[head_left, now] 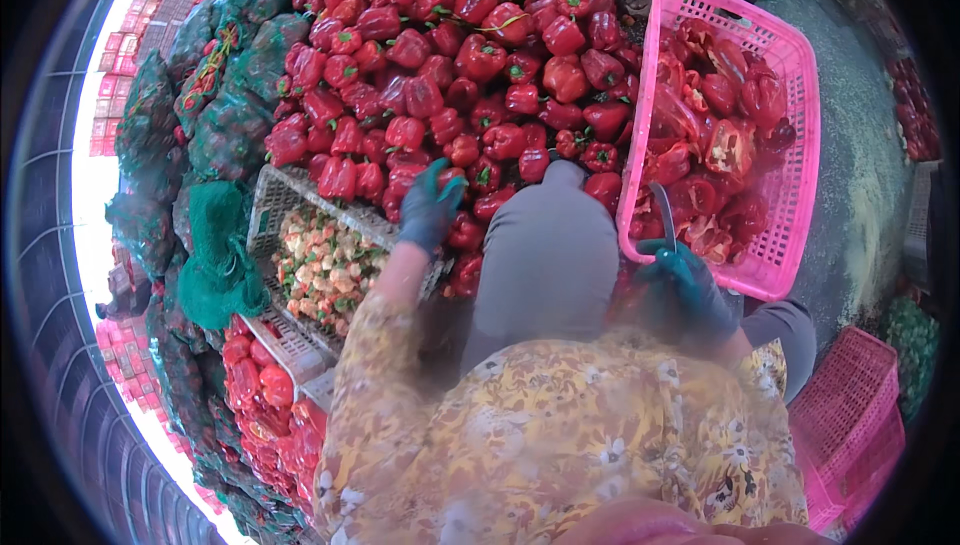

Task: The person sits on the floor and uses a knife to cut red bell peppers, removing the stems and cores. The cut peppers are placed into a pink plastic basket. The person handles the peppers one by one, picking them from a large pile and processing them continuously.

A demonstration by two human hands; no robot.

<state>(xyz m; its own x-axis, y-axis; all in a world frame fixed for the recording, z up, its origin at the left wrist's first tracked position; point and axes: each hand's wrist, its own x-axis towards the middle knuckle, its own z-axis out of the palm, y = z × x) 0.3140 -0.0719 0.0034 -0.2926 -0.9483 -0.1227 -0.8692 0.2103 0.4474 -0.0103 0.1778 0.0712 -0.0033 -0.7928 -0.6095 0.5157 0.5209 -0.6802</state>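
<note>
My left hand (431, 207), in a dark glove with teal fingers, reaches over the near edge of a large heap of red bell peppers (480, 57). Its fingers are apart, at a pepper; no grip on it is plain. My right hand (686, 282), gloved alike, holds a knife with a curved blade (665, 211) pointing up, beside the near left corner of a pink plastic crate (806, 147). Cut and opened red peppers (727, 147) lie in that crate. The knife's handle is hidden in the fist.
At left, a grey plastic crate (300, 185) holds pepper cores (322, 267). Below it are more red peppers (262, 387) and a white crate edge (289, 357). Green mesh sacks (240, 110) line the left side. Empty pink crates (847, 402) stand at lower right. A person's dark-clothed legs show at the top.
</note>
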